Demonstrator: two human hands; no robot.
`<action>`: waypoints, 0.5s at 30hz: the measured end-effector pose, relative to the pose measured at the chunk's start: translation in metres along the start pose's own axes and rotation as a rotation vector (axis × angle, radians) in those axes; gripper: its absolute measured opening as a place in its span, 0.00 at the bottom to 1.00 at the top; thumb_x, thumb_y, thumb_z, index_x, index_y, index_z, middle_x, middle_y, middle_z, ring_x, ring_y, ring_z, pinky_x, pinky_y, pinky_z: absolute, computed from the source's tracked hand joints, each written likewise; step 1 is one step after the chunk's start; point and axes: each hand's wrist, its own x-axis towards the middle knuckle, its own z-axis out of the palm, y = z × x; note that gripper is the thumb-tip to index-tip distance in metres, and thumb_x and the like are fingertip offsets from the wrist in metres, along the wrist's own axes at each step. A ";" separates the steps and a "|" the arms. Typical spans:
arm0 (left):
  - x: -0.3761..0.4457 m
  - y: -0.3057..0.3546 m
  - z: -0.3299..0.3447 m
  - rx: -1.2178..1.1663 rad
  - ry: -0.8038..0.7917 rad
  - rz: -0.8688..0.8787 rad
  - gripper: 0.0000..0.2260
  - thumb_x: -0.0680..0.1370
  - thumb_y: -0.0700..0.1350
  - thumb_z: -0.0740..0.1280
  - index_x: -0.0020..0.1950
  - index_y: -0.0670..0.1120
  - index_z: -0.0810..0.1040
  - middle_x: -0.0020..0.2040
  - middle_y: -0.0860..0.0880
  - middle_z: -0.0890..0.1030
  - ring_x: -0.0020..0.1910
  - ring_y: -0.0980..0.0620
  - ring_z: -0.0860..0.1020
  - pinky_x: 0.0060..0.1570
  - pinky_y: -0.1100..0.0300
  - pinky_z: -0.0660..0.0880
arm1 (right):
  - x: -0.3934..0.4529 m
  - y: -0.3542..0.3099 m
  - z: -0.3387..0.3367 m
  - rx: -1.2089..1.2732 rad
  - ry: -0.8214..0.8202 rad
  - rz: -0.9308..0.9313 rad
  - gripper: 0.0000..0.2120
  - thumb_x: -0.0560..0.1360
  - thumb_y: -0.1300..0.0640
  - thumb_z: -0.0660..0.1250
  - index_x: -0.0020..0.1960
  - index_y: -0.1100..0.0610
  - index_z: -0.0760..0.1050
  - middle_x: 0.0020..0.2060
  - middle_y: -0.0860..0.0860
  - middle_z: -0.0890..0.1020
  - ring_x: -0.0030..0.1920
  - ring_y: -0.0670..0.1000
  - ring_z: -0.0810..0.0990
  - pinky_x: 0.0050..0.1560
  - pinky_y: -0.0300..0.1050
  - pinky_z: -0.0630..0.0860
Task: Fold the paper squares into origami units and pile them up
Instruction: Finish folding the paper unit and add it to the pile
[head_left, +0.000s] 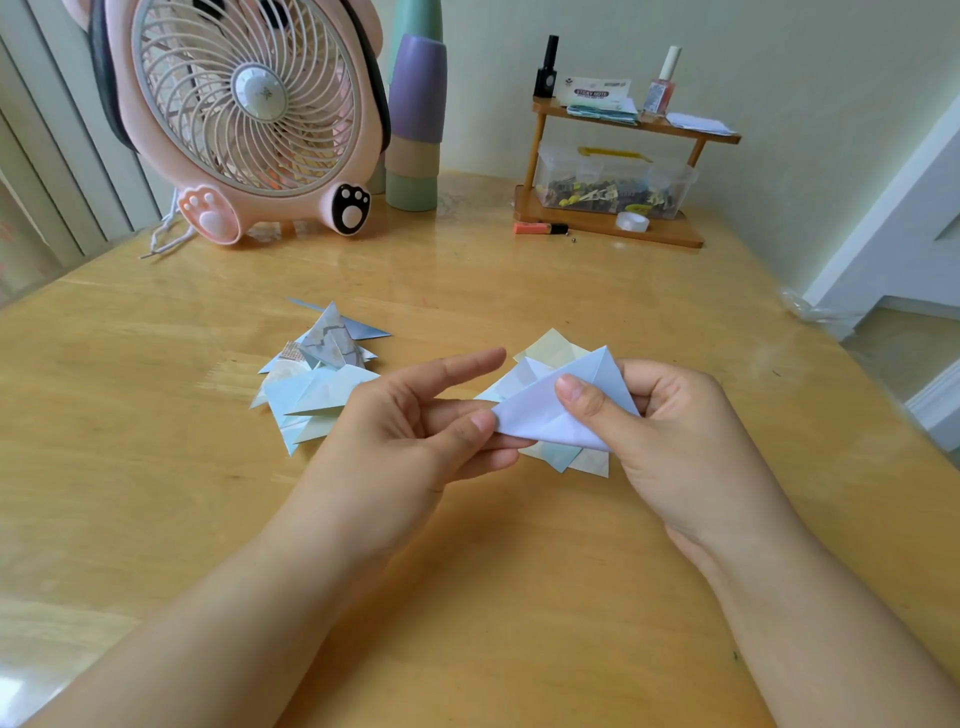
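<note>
Head view: the half-folded white unit is held above the table, left hand pinching its near-left corner, right hand pinching its middle. The finished pile lies left of both hands, nearer the left; the unfolded paper squares lie directly beneath the unit.

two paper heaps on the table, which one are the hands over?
The flat paper stack on the right, directly under the held white piece. The pile of folded units sits apart, left of the left hand.

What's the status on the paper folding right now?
Both hands pinch the folded paper above the table: left hand, right hand. Pile of folded units sits left. Nothing blocking.
</note>
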 end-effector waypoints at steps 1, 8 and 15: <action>0.000 0.000 0.000 0.018 -0.001 0.005 0.15 0.77 0.32 0.62 0.58 0.48 0.77 0.43 0.43 0.85 0.42 0.50 0.84 0.43 0.64 0.79 | 0.000 0.000 0.000 -0.003 0.000 -0.002 0.11 0.73 0.53 0.70 0.42 0.61 0.81 0.41 0.62 0.82 0.42 0.62 0.80 0.43 0.50 0.73; -0.001 -0.007 -0.001 0.326 0.016 0.105 0.15 0.78 0.33 0.62 0.50 0.52 0.81 0.38 0.50 0.85 0.40 0.55 0.84 0.47 0.65 0.78 | -0.001 -0.004 0.000 -0.010 0.007 -0.026 0.10 0.73 0.53 0.71 0.42 0.61 0.81 0.41 0.62 0.82 0.42 0.62 0.80 0.46 0.60 0.76; -0.002 -0.005 0.000 0.397 0.041 0.128 0.15 0.78 0.33 0.63 0.49 0.52 0.82 0.37 0.50 0.85 0.40 0.55 0.84 0.48 0.63 0.78 | 0.000 -0.001 -0.001 -0.015 -0.009 -0.051 0.15 0.68 0.47 0.68 0.42 0.60 0.81 0.41 0.63 0.82 0.43 0.64 0.80 0.45 0.61 0.76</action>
